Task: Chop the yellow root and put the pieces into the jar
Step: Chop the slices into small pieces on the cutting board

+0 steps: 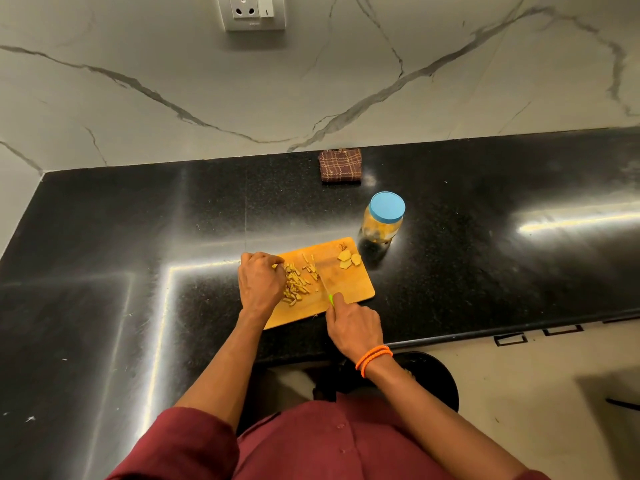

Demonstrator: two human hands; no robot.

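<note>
A wooden cutting board (349, 284) lies on the black counter. A heap of chopped yellow root strips (298, 282) sits on its left half. My left hand (259, 280) curls over the heap's left side, fingertips on the pieces. My right hand (353, 327) grips a green-handled knife (325, 287), its blade pointing away into the pieces. A few flat yellow root slices (349, 259) lie at the board's far right corner. The clear jar (382, 221), closed with a blue lid, stands just beyond that corner and holds some yellow pieces.
A folded brown checked cloth (341, 165) lies by the marble back wall. The black counter (138, 237) stretches wide to the left and right. Its front edge runs just below the board, with a dark round stool (440, 375) underneath.
</note>
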